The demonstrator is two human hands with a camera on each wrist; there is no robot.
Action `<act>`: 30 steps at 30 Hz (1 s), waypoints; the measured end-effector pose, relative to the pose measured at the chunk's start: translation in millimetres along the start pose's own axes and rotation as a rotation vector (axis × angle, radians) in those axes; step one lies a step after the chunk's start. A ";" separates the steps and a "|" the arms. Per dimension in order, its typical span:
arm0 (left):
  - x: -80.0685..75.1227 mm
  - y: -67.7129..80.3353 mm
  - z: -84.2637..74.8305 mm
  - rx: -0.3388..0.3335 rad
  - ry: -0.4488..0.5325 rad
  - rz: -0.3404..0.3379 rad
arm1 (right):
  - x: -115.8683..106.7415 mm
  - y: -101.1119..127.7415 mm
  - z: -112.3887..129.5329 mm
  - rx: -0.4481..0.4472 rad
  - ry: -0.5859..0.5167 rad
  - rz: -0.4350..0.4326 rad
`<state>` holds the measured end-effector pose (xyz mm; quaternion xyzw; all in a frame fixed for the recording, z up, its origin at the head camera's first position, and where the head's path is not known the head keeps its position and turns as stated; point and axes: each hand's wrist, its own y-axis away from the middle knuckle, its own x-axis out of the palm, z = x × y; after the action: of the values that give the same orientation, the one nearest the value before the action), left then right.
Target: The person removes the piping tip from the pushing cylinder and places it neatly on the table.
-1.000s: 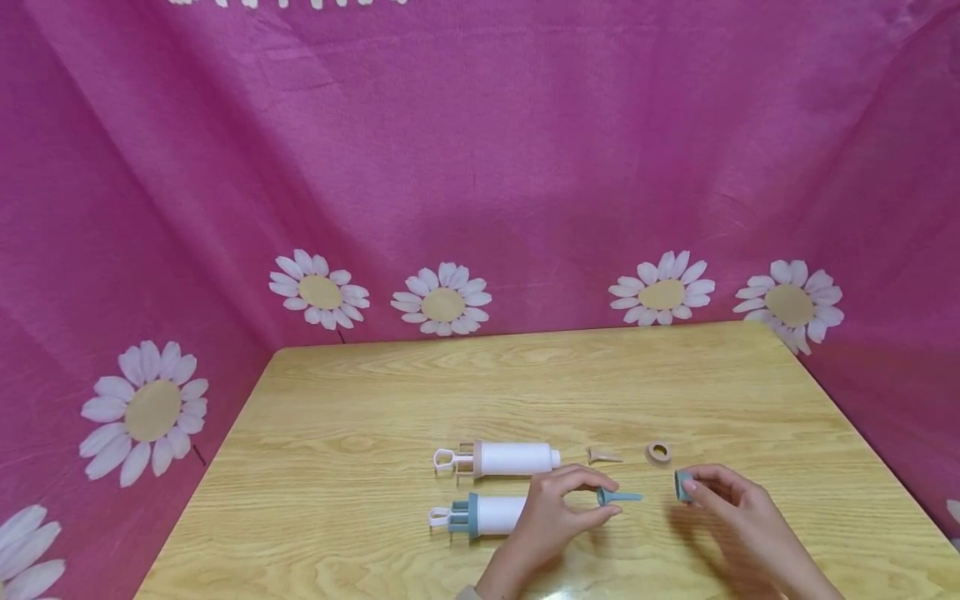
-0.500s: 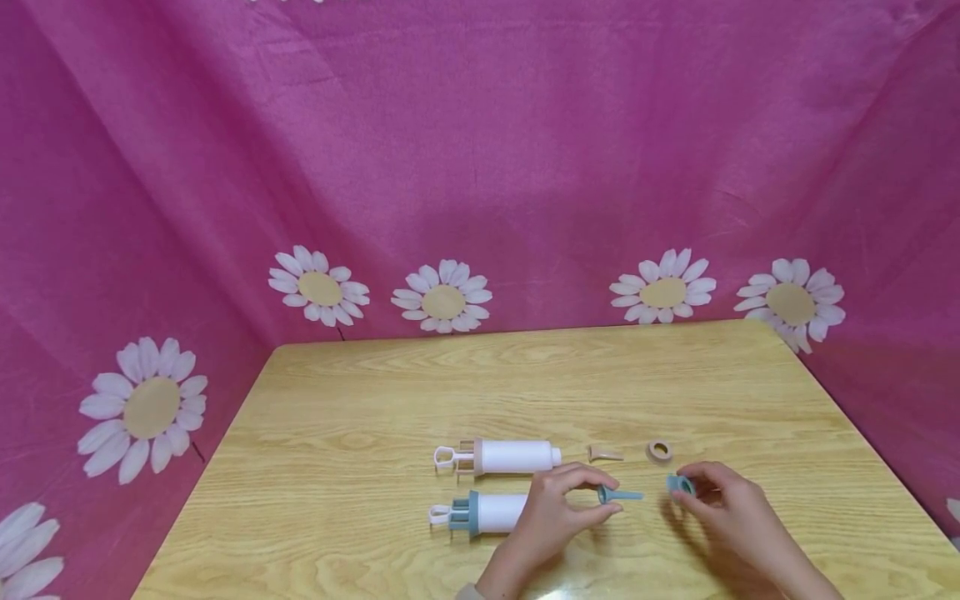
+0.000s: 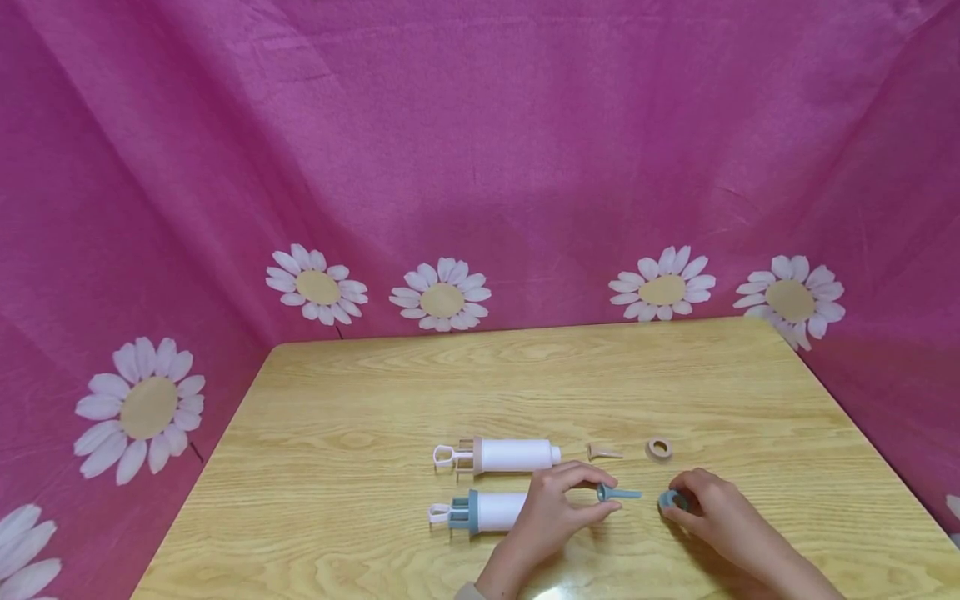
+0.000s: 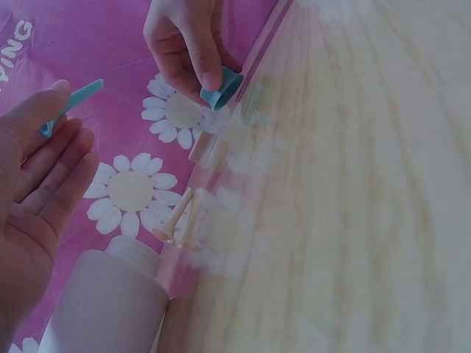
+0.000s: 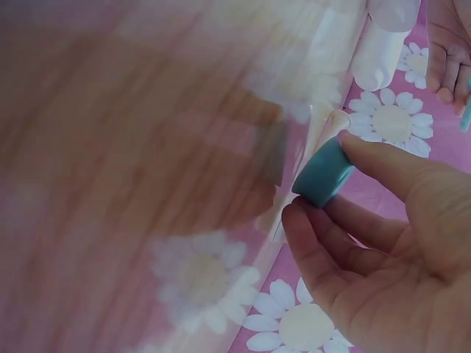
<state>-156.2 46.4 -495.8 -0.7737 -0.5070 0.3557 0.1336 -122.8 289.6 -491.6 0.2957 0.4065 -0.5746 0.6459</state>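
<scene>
My left hand (image 3: 609,497) pinches a small blue nozzle (image 3: 621,493) whose tip points right; in the left wrist view the blue nozzle (image 4: 71,107) shows above the left hand's fingers (image 4: 51,176). My right hand (image 3: 677,502) pinches a blue ring (image 3: 671,500) low over the table, just right of the nozzle tip. The blue ring (image 5: 324,173) sits between the right thumb and fingers, and the blue ring (image 4: 221,89) also shows at that hand's fingertips. The left hand covers the front end of a white syringe with a blue plunger (image 3: 480,512).
A second white syringe with a beige plunger (image 3: 510,455) lies just behind. A beige nozzle (image 3: 603,452) and a beige ring (image 3: 658,449) lie to its right on the wooden table (image 3: 375,392). Pink daisy-print cloth (image 3: 480,167) walls in the table.
My right hand has carried the blue ring down and a little left, closer to the nozzle tip and the table. The left hand has stayed put.
</scene>
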 end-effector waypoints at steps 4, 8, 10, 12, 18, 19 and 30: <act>0.2 -0.1 0.2 -0.009 -0.008 0.020 | -0.1 -2.0 0.2 -0.002 0.027 0.029; 2.0 0.0 2.1 -0.015 -0.044 0.041 | 1.4 -3.3 0.3 -0.016 0.066 0.031; 3.0 -0.6 2.5 -0.024 -0.076 0.056 | 2.4 -3.6 0.3 -0.022 0.085 0.032; 4.0 -1.6 1.9 -0.033 -0.133 0.078 | 3.1 -3.6 -0.2 -0.037 0.099 0.038; 7.9 -6.4 -3.4 -0.018 -0.380 0.167 | 4.8 -1.4 -0.6 -0.107 0.152 -0.001; 8.7 -7.1 -4.3 -0.013 -0.417 0.180 | 5.0 -1.0 -0.4 -0.120 0.161 -0.013; 17.9 -8.3 -6.8 -0.026 -0.617 0.295 | 5.1 -0.2 -0.5 -0.135 0.182 0.002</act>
<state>-153.1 66.9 -493.6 -0.6963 -0.4109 0.5818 -0.0888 -123.1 287.4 -496.2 0.3030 0.5009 -0.5162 0.6253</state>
